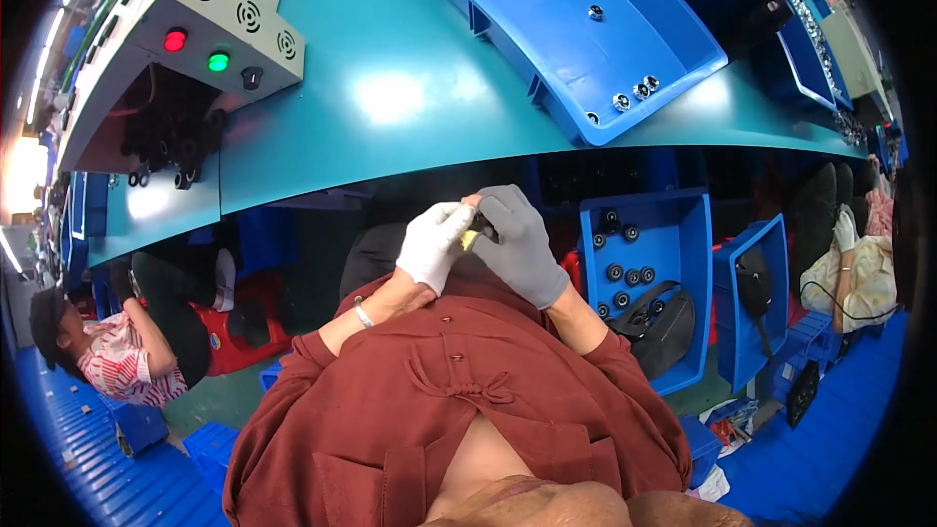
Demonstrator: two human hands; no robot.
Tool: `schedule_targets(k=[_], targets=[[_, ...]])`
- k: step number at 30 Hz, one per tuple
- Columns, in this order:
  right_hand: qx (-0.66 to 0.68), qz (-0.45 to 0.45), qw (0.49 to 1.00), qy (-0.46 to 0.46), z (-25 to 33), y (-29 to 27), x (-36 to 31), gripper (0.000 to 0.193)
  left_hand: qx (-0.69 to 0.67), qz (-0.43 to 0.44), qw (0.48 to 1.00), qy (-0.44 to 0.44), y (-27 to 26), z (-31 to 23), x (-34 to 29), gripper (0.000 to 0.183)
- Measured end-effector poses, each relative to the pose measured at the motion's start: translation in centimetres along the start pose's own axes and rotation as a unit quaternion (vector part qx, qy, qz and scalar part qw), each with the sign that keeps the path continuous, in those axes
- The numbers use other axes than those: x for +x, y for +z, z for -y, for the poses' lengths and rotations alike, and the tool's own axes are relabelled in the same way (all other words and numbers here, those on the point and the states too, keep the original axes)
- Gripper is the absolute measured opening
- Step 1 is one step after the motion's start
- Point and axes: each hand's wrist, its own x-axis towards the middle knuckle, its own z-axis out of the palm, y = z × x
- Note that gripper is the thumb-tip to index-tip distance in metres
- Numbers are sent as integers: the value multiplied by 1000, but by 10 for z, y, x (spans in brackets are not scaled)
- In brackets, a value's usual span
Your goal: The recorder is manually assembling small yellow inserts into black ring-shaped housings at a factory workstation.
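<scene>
In front of my body, over my lap, both gloved hands come together with fingertips bent inward. My left hand, in a white glove, is closed in a pinch at a small yellow piece. From the other side my right hand, in a grey glove, curls its fingers round a small dark part beside the yellow piece. The fingers cover most of both, so their exact kind stays hidden. Right of my hands, a blue tray holds several small black wheels and a black bag.
Beyond my hands runs a green table. On it stand a big blue tray with several shiny round parts and a pale machine box with red and green lights. Other people sit at left and right.
</scene>
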Motion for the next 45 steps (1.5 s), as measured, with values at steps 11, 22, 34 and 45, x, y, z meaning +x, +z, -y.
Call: schedule_targets(k=[11,22,34,45], targets=[[58,-48,994,75,5,-2,3,40,-240,124,954,-130,8,-11,5,32],[34,-59,997,41,9,10,6,34,-247,157,950,-108,-5,-12,3,31],[216,-45,964,149,16,28,4,44,-220,200,955,-15,-25,-22,-2,27],[547,-80,776,304,31,48,-3,39,-54,83,995,-17,-30,-36,-9,26]])
